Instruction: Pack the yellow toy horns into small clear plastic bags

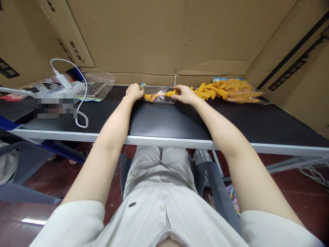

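A clear plastic bag (159, 92) lies crosswise on the black tabletop between my hands. My left hand (135, 92) is closed on the bag's left end, beside a small blue-green printed strip. One yellow cone-shaped plastic piece (149, 97) shows near that end of the bag. At the right end, my right hand (185, 94) grips another yellow cone-shaped piece (170, 93), with its narrow end pointing left; it appears to be in the bag's mouth. Just right of that hand lies a pile of similar loose yellow pieces (209, 91).
A filled bag of yellow pieces (239, 91) lies beyond the pile. At left are a white charging cable (82, 99), a clear plastic package (99, 90) and a blurred-out item (55, 105). Cardboard walls (154, 41) enclose the table, whose metal front edge (167, 141) faces me.
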The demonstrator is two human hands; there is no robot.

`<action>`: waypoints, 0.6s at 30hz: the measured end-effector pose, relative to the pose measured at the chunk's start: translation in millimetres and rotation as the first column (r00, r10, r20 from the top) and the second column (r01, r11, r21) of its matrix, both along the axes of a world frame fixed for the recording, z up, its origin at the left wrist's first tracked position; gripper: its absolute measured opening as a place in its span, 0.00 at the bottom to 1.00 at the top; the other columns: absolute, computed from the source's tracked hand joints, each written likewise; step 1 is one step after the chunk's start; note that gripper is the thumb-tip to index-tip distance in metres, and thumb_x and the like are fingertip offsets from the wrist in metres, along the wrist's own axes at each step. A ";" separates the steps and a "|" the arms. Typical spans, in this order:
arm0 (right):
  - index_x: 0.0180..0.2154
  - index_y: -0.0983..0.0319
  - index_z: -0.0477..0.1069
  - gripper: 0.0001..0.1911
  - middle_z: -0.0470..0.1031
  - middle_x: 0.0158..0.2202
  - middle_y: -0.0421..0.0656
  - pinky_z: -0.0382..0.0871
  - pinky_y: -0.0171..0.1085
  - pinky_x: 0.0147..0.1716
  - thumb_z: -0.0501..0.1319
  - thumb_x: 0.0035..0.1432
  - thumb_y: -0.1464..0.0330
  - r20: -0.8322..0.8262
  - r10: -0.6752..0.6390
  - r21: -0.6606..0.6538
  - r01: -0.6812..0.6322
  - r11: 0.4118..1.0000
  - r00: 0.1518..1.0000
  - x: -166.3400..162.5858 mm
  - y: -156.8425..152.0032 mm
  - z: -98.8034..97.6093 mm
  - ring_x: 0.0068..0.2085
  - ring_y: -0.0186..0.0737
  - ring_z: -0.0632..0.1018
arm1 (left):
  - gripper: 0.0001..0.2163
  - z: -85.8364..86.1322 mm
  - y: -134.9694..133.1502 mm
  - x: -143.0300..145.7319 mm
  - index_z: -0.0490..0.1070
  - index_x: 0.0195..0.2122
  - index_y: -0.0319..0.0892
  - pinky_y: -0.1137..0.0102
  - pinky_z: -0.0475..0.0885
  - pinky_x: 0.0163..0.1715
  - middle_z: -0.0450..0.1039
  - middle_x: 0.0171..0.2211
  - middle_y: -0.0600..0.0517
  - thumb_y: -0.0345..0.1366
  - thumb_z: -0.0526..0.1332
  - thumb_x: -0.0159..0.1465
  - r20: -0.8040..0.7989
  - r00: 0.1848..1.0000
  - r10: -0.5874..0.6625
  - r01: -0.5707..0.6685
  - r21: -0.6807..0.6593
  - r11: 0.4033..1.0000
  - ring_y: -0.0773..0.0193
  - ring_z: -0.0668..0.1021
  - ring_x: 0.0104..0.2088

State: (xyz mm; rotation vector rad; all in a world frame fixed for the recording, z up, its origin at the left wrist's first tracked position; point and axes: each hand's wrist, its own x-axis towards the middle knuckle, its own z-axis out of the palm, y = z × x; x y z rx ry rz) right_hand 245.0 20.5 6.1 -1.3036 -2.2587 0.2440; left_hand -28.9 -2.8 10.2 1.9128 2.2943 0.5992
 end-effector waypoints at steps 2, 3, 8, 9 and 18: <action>0.60 0.66 0.79 0.28 0.83 0.50 0.53 0.76 0.50 0.58 0.71 0.58 0.66 -0.007 -0.009 -0.035 0.009 0.999 1.000 -4.1 -0.5 -4.8 0.52 0.53 0.83 | 0.18 -0.3 0.0 0.8 0.81 0.53 0.37 0.59 0.71 0.61 0.81 0.53 0.36 0.40 0.59 0.67 -0.022 1.000 -0.021 0.021 0.005 1.000 0.41 0.78 0.60; 0.59 0.67 0.79 0.27 0.83 0.50 0.53 0.75 0.49 0.58 0.71 0.58 0.67 -0.003 -0.012 -0.043 0.012 0.999 1.000 -6.1 -0.9 -7.0 0.51 0.52 0.83 | 0.18 -0.6 0.1 1.0 0.80 0.54 0.37 0.60 0.71 0.61 0.82 0.53 0.36 0.40 0.59 0.68 -0.021 0.999 -0.034 0.034 -0.001 0.999 0.42 0.78 0.60; 0.55 0.67 0.81 0.24 0.83 0.50 0.53 0.74 0.49 0.59 0.72 0.57 0.68 0.005 -0.030 -0.018 0.030 0.999 1.000 -17.4 -3.1 -13.6 0.54 0.54 0.82 | 0.22 -4.5 1.8 0.6 0.76 0.62 0.34 0.65 0.70 0.63 0.78 0.62 0.36 0.39 0.58 0.71 0.081 0.991 -0.111 0.115 -0.050 0.992 0.47 0.79 0.62; 0.54 0.66 0.81 0.23 0.83 0.50 0.53 0.74 0.50 0.59 0.72 0.57 0.68 -0.003 -0.035 -0.017 0.035 0.999 0.999 -19.7 -3.6 -13.8 0.54 0.55 0.82 | 0.22 -5.6 2.5 0.8 0.76 0.61 0.33 0.65 0.71 0.62 0.78 0.61 0.36 0.39 0.58 0.71 0.096 0.986 -0.133 0.139 -0.057 0.989 0.47 0.79 0.62; 0.42 0.66 0.80 0.10 0.84 0.48 0.54 0.72 0.46 0.57 0.68 0.63 0.65 -0.075 -0.088 -0.063 0.084 0.995 0.993 -24.3 1.4 -15.0 0.52 0.53 0.81 | 0.21 -17.0 22.8 12.8 0.82 0.49 0.37 0.58 0.74 0.59 0.85 0.48 0.42 0.46 0.56 0.71 0.291 0.925 -0.245 0.260 -0.013 0.966 0.41 0.81 0.56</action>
